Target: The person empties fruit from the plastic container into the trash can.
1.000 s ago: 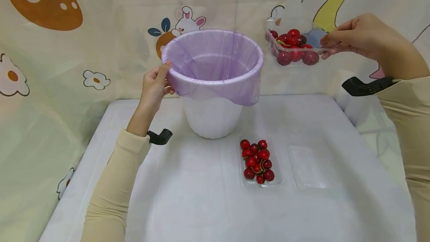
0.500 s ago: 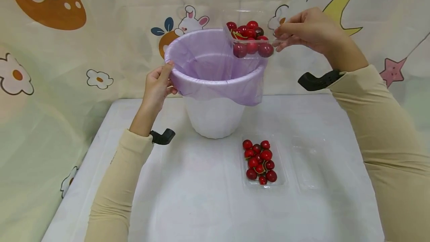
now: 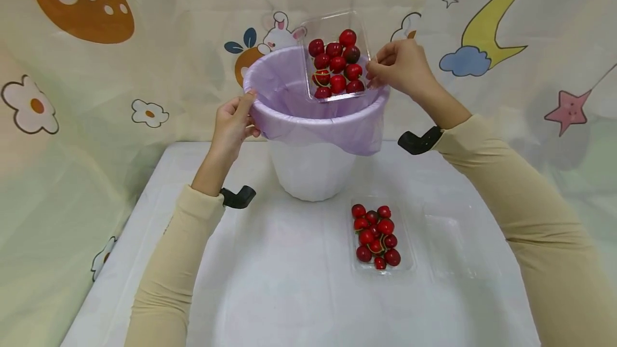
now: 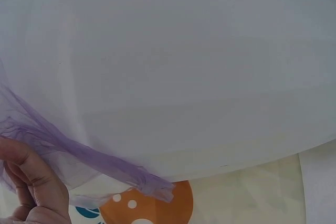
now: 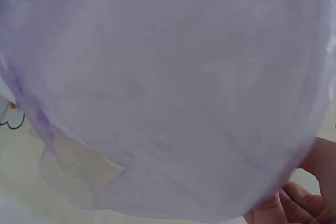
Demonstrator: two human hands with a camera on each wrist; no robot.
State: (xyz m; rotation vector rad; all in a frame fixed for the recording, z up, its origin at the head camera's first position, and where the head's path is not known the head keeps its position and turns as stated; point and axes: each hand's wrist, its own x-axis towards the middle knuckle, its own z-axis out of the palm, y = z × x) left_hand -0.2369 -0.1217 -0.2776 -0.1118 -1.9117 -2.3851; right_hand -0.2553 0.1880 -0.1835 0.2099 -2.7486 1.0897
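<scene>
In the head view a white bin (image 3: 312, 173) stands on the table, a purple plastic bag (image 3: 332, 131) lining it and folded over its rim. My left hand (image 3: 230, 123) grips the bin's left rim, thumb on top; its fingers lie beside the bunched purple film in the left wrist view. Held by its right edge, a clear plastic tray (image 3: 324, 24) of red cherries (image 3: 337, 64) is tilted toward the head camera over the bin's opening. My right hand (image 3: 404, 66) pinches that edge, close to the right rim. The bag covers most of the right wrist view.
A second clear tray (image 3: 407, 264) with cherries (image 3: 375, 245) lies on the white-covered table (image 3: 279, 283), in front of the bin. Right of it lies a clear plastic piece (image 3: 453, 240), perhaps a lid or tray. A patterned cloth (image 3: 193, 31) hangs behind.
My right hand has carried the tray of cherries leftward from beside the bin to over its opening, and the tray now tilts more steeply. The left hand keeps hold of the rim.
</scene>
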